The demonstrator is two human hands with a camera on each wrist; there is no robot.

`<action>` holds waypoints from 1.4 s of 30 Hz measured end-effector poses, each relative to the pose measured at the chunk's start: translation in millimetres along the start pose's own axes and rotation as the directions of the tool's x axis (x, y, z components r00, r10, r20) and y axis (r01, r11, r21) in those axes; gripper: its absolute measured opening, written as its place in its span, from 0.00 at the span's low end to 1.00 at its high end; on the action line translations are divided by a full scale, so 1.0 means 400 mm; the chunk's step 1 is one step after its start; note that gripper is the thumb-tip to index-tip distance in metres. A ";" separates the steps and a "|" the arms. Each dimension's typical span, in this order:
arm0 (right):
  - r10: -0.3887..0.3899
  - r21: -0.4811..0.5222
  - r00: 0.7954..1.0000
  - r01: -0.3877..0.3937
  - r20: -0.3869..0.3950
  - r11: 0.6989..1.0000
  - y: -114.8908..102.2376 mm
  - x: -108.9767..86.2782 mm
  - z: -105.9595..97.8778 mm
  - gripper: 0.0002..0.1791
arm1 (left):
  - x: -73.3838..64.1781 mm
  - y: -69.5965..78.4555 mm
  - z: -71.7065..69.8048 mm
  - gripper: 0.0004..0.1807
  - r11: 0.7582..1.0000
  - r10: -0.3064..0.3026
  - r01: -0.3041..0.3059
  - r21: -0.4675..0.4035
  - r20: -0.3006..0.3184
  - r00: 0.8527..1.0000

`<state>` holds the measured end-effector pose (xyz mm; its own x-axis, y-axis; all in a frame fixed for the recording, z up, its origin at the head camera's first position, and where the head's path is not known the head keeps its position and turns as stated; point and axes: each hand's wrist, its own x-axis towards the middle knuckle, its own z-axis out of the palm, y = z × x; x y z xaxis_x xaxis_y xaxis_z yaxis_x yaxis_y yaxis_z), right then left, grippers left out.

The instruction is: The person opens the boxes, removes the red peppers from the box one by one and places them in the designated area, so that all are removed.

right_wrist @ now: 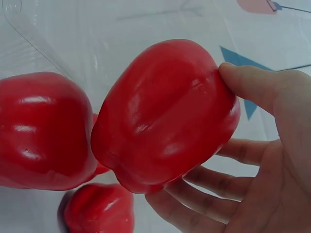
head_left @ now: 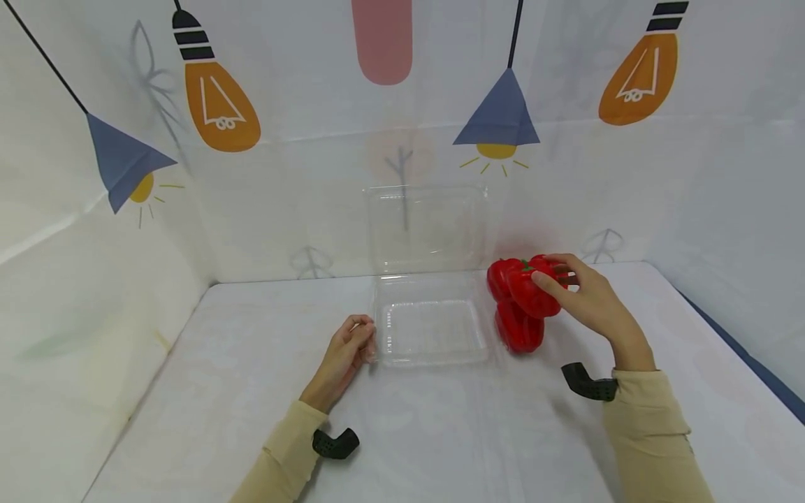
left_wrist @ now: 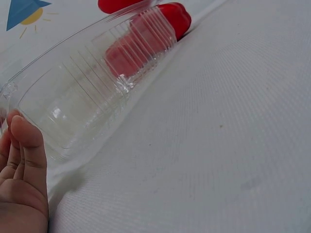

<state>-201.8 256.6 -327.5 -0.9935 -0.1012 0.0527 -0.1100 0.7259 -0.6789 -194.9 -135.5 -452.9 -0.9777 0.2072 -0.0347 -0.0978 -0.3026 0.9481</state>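
Observation:
My right hand (head_left: 594, 297) holds a red bell pepper (right_wrist: 165, 116) between thumb and fingers, raised above other red peppers to the right of the container. One of these, a red bell pepper (head_left: 518, 330), lies against the container's right side, and another pepper (head_left: 499, 278) sits behind it. My left hand (head_left: 346, 353) pinches the left rim of a clear plastic clamshell container (head_left: 434, 362). Its lid (head_left: 428, 230) stands raised at the back. In the left wrist view, the thumb (left_wrist: 28, 132) is at the container's rim, and red peppers show through the clear wall.
The container stands on a white-covered table (head_left: 251, 335). Behind it hangs a white cloth (head_left: 302, 188) printed with lamps and bulbs. A black curved piece (head_left: 588, 383) is at the right sleeve, and a similar black piece (head_left: 335, 443) is at the left sleeve.

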 end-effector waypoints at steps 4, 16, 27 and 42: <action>0.011 0.000 1.000 -0.011 0.006 1.000 0.004 -0.002 -0.007 0.36 | 0.000 0.000 0.001 0.13 1.000 -0.005 0.005 -0.005 0.000 1.000; 0.044 -0.010 0.999 -0.044 0.024 0.999 0.023 -0.003 -0.025 0.39 | 0.000 0.002 0.000 0.12 1.000 -0.014 0.014 -0.025 -0.004 1.000; 0.106 -0.033 0.991 -0.104 0.076 0.994 0.049 -0.004 -0.039 0.43 | 0.000 0.002 -0.002 0.17 0.999 -0.021 0.021 -0.046 0.000 1.000; 0.133 -0.015 0.980 -0.132 0.149 0.991 0.091 -0.005 -0.056 0.43 | -0.005 0.008 0.002 0.16 0.998 -0.030 0.030 -0.046 0.001 1.000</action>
<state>-204.7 298.3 -336.0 -0.9836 -0.1039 -0.1471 0.0216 0.7427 -0.6693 -193.2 -136.1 -449.5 -0.9741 0.2174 -0.0628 -0.1356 -0.3389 0.9310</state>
